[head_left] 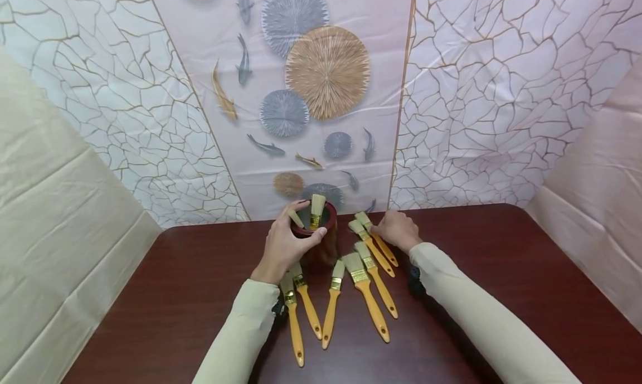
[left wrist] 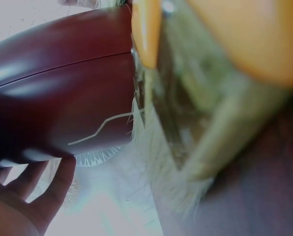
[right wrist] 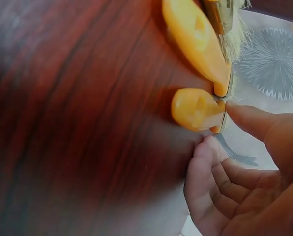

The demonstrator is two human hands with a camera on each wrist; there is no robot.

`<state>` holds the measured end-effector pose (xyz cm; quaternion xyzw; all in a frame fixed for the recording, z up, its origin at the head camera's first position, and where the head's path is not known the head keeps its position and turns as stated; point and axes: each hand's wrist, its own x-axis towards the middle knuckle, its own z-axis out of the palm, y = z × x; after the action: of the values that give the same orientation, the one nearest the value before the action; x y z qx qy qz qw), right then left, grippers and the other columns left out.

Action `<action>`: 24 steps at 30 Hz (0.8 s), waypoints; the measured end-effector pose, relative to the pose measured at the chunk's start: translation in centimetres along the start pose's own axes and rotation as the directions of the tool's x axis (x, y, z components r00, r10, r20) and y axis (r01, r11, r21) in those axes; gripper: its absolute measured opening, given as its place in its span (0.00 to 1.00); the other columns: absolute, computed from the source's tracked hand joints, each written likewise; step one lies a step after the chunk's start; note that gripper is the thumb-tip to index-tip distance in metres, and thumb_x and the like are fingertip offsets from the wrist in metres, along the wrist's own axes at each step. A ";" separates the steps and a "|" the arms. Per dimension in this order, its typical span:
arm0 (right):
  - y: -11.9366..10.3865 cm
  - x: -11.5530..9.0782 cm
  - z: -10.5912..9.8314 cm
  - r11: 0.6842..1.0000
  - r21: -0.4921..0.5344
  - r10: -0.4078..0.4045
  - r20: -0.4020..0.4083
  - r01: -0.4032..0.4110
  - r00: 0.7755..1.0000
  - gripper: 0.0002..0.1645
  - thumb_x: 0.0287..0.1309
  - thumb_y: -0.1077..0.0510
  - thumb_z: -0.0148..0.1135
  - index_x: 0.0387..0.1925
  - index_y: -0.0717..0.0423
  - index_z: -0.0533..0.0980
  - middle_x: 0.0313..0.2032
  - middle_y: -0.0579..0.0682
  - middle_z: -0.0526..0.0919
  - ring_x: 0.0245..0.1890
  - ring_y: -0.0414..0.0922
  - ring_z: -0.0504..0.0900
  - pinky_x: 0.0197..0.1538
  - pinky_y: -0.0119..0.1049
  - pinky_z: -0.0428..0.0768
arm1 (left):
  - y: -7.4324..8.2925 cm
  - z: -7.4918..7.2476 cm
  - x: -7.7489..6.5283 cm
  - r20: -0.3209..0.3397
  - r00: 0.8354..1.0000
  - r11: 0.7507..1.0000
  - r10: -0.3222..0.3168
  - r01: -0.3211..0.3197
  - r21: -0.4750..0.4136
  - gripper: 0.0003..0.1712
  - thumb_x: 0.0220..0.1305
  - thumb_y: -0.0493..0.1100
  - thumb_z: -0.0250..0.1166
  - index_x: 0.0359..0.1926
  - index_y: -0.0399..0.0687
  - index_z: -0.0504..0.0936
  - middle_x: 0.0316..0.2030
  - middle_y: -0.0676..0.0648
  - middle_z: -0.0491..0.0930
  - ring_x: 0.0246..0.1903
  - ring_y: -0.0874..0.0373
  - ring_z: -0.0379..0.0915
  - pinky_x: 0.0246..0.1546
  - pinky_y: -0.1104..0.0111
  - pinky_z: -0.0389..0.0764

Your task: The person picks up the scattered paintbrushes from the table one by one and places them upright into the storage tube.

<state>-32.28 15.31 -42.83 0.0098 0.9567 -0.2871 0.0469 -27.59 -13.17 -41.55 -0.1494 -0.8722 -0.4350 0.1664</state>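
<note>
A dark red, glossy pot (head_left: pixel 328 244) stands near the table's back edge. My left hand (head_left: pixel 286 242) grips it by the rim, thumb across the front and fingers round the far left side. Inside the pot stand two paintbrushes, bristles up; the wider paintbrush (head_left: pixel 317 211) rises above the rim. To the right, my right hand (head_left: pixel 398 229) pinches the rightmost paintbrush (head_left: pixel 387 251) near its metal band. In the right wrist view, thumb and fingertips lie on either side of that yellow-handled paintbrush (right wrist: pixel 195 109), which rests on the table.
Several yellow-handled paintbrushes fan out in front of the pot, bristles away from me, including a wide paintbrush (head_left: pixel 371 303) and a narrow paintbrush (head_left: pixel 331 311). Two more lie beneath my left wrist. A patterned cloth (head_left: pixel 326 139) hangs behind the dark wooden table (head_left: pixel 200 295).
</note>
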 end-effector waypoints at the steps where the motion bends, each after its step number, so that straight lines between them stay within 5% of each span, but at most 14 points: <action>1: 0.0 0.0 0.0 1.000 -0.003 0.005 0.001 -0.005 1.000 0.34 0.68 0.47 0.70 0.07 0.48 0.69 0.10 0.42 0.62 0.13 0.43 0.65 0.22 0.37 0.63 | 0.0 0.0 0.0 -0.001 1.000 1.000 -0.001 0.001 0.001 0.41 0.59 0.70 0.73 0.72 0.72 0.74 0.75 0.54 0.69 0.50 0.52 0.80 0.43 0.51 0.81; 9: 0.0 0.2 -0.1 1.000 0.011 -0.005 0.046 0.004 0.999 0.28 0.68 0.53 0.69 0.12 0.54 0.74 0.10 0.46 0.72 0.16 0.47 0.83 0.21 0.37 0.77 | 0.0 0.2 0.0 0.000 1.000 1.000 0.000 0.000 0.003 0.42 0.60 0.69 0.73 0.73 0.69 0.74 0.76 0.53 0.68 0.53 0.52 0.80 0.44 0.52 0.81; 20: 0.5 -0.2 -1.3 0.980 0.194 -0.076 0.119 0.052 0.990 0.26 0.70 0.57 0.66 0.15 0.52 0.70 0.13 0.44 0.70 0.20 0.46 0.83 0.31 0.40 0.87 | -0.1 0.0 0.1 0.001 1.000 1.000 0.004 -0.004 0.005 0.42 0.60 0.69 0.73 0.73 0.69 0.74 0.75 0.56 0.68 0.54 0.51 0.80 0.46 0.52 0.82; 24: 0.1 -0.7 -3.2 0.969 0.241 -0.087 0.110 0.058 0.990 0.17 0.71 0.58 0.63 0.26 0.57 0.70 0.22 0.48 0.75 0.23 0.45 0.84 0.33 0.41 0.87 | -0.1 0.1 0.1 0.004 1.000 1.000 0.011 -0.011 0.003 0.42 0.60 0.70 0.73 0.73 0.69 0.74 0.75 0.56 0.68 0.52 0.54 0.80 0.44 0.54 0.82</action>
<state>-31.85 17.13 -40.15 -0.0369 0.9107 -0.4009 0.0921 -27.79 -13.17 -41.64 -0.1549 -0.8724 -0.4323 0.1673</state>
